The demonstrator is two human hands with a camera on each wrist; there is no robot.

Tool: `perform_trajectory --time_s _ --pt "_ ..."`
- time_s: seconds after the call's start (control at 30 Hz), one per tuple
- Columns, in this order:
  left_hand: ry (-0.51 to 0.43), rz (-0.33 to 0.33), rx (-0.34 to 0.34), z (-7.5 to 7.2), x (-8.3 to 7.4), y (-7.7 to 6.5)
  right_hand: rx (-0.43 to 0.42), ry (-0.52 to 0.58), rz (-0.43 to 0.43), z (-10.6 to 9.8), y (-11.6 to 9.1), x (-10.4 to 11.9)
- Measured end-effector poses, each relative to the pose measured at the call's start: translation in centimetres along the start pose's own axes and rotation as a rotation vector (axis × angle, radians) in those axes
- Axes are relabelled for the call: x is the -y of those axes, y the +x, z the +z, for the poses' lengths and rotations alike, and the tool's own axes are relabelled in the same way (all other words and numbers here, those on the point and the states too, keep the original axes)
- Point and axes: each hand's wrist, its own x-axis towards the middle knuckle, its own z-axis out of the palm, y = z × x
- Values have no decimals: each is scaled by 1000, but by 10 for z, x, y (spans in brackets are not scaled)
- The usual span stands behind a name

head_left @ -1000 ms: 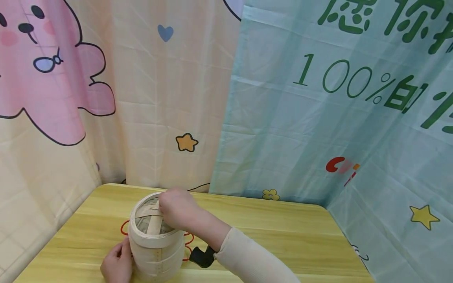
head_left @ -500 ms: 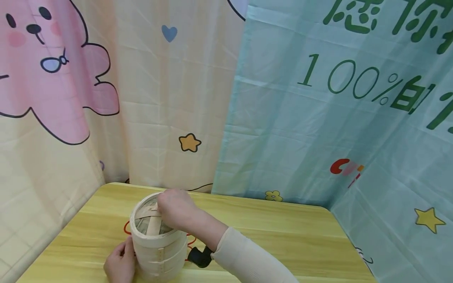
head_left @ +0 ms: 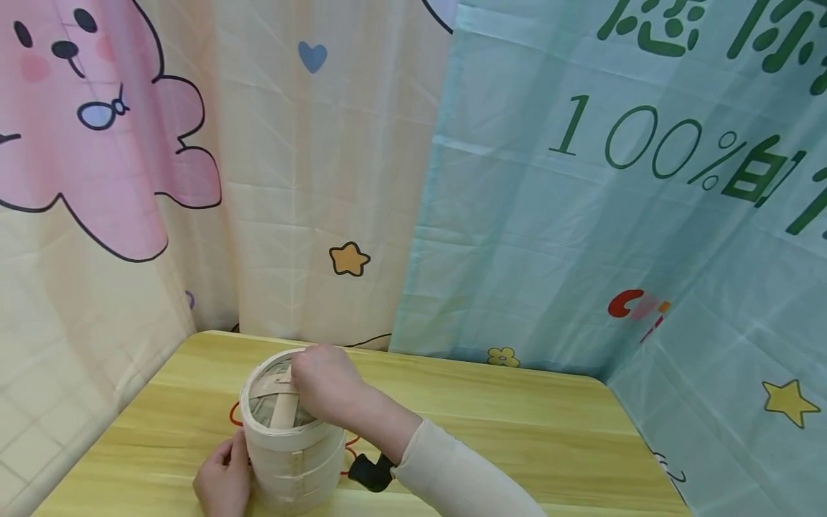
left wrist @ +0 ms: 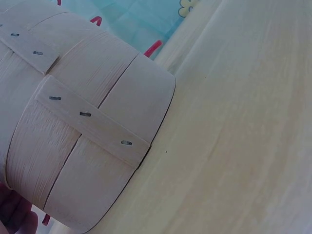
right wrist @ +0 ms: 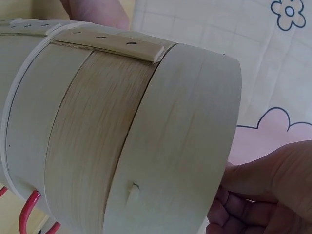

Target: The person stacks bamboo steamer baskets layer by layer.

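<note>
A stack of round bamboo steamer baskets (head_left: 293, 470) stands upright on the table, topped by its lid (head_left: 278, 432). Pale flat strips (head_left: 284, 411) cross the lid's top, and red cord loops (head_left: 236, 414) stick out at the sides. My right hand (head_left: 326, 384) reaches over the lid and grips the crossing strip with curled fingers; its fingertips are hidden in the head view. Low on the left side, my left hand (head_left: 222, 475) holds the steamer with thumb and fingers near a red loop. Stapled seams (left wrist: 83, 112) show on the steamer's wall in the left wrist view.
The wood-grain table (head_left: 491, 431) extends to the right and behind the steamer. A black object (head_left: 370, 472) sits by the right wrist. Printed curtains (head_left: 310, 179) hang behind and along both sides of the table.
The head view has shifted slightly, so the whole scene sits a little farther right. Both hands keep their places on the steamer, which stays put on the table.
</note>
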Motion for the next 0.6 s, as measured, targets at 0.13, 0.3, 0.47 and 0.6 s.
perform_trajectory --time_s 0.13,0.3,0.47,0.6 --pt "-5 4 11 1 1 1 -20 41 12 3 -3 -1" --pt "-3 -13 33 2 3 1 -56 151 74 7 -11 -3" --pt "-41 -19 47 5 3 0 -106 311 178 9 -32 -18" --pt "-104 -32 43 8 6 0 -137 408 266 15 -63 -42"
